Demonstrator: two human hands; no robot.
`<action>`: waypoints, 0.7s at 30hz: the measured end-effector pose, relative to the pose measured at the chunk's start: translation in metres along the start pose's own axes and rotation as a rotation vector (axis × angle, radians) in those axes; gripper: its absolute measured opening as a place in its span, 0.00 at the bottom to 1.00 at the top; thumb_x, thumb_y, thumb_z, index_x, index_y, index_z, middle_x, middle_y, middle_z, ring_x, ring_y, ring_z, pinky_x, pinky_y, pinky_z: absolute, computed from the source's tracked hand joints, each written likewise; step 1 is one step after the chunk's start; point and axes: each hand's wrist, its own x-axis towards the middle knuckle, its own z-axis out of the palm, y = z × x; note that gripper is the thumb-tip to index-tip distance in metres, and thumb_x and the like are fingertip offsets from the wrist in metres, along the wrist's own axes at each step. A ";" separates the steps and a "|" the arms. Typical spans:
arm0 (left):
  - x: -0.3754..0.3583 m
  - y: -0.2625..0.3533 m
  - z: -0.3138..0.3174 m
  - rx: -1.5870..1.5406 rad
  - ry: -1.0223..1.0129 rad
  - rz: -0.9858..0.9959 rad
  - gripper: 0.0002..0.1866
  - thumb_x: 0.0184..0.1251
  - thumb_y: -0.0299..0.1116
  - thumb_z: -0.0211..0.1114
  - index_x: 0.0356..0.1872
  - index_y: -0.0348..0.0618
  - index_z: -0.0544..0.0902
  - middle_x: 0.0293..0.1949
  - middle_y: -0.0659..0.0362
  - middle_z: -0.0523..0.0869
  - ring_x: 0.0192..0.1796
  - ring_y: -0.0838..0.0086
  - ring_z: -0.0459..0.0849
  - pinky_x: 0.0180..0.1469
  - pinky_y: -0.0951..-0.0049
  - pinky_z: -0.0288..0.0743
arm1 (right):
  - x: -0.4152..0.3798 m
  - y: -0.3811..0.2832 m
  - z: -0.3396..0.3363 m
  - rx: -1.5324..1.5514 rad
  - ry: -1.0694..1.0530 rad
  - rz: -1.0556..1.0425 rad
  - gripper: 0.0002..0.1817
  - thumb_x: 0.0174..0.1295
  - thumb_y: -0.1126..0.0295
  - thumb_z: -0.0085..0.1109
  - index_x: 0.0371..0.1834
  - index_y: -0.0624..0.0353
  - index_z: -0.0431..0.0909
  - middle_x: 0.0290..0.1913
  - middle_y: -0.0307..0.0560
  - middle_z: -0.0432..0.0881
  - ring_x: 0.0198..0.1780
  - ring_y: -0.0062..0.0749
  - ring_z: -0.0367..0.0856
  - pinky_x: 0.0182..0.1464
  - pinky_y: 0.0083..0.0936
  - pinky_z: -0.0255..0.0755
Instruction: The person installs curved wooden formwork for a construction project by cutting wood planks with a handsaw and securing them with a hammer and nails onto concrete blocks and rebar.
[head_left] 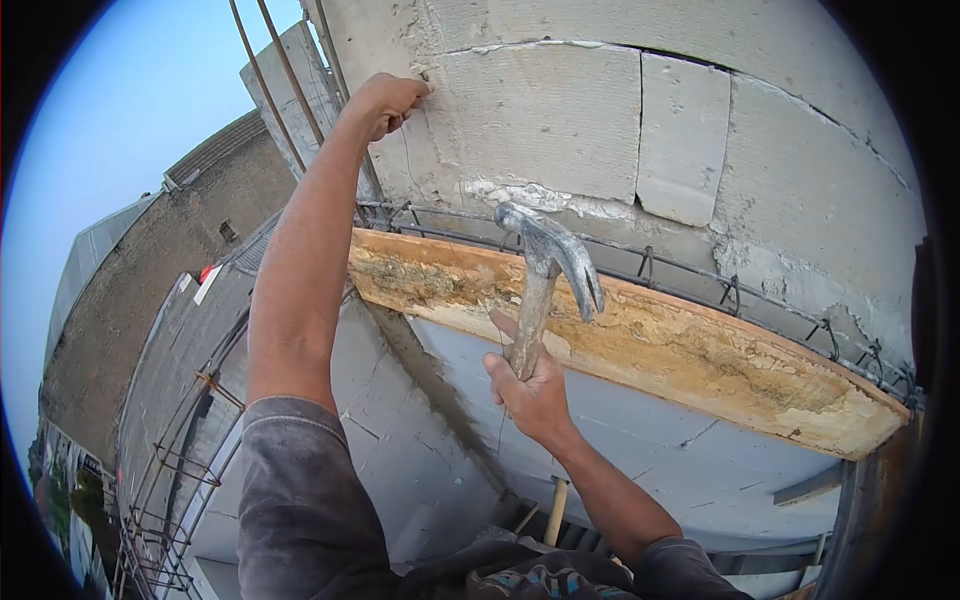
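My right hand (537, 395) is wrapped round the handle of a claw hammer (541, 255), its worn, grey-stained metal head pointing up in front of the wooden board (640, 330). Raised high, my left hand (388, 103) is pinched closed with its fingertips against the block wall (540, 120). A thin dark wire (408, 155) hangs down from those fingers. Another stretch of thin line runs by my right hand and drops below it. Whether the left fingertips also hold a nail is hidden.
Behind the board's top edge runs a steel rebar cage (650, 265). Upright rebar rods (285, 75) stand at the wall's left end. Lower left is another rebar cage (175, 470). A wooden handle (556, 510) pokes up below. Grey block walls (380, 410) drop away beneath.
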 end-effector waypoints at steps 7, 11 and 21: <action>0.002 -0.025 0.014 -0.560 0.029 0.091 0.05 0.68 0.30 0.67 0.39 0.40 0.85 0.31 0.63 0.85 0.30 0.81 0.81 0.31 0.79 0.75 | 0.003 0.019 0.002 -0.172 -0.068 0.112 0.27 0.71 0.64 0.57 0.73 0.57 0.69 0.31 0.39 0.81 0.31 0.23 0.80 0.37 0.26 0.76; -0.006 -0.039 0.033 0.280 0.548 0.743 0.08 0.65 0.26 0.62 0.43 0.40 0.85 0.35 0.53 0.85 0.31 0.63 0.86 0.33 0.66 0.80 | 0.004 0.058 0.010 -0.342 -0.052 -0.002 0.26 0.71 0.65 0.57 0.73 0.53 0.70 0.37 0.41 0.81 0.33 0.23 0.78 0.41 0.25 0.76; -0.019 -0.040 0.014 -0.560 -0.082 0.257 0.12 0.69 0.36 0.64 0.48 0.41 0.84 0.38 0.59 0.84 0.30 0.74 0.83 0.29 0.76 0.75 | -0.009 0.100 0.032 -0.392 -0.091 -0.016 0.28 0.69 0.57 0.59 0.67 0.63 0.71 0.40 0.63 0.86 0.42 0.49 0.87 0.49 0.37 0.77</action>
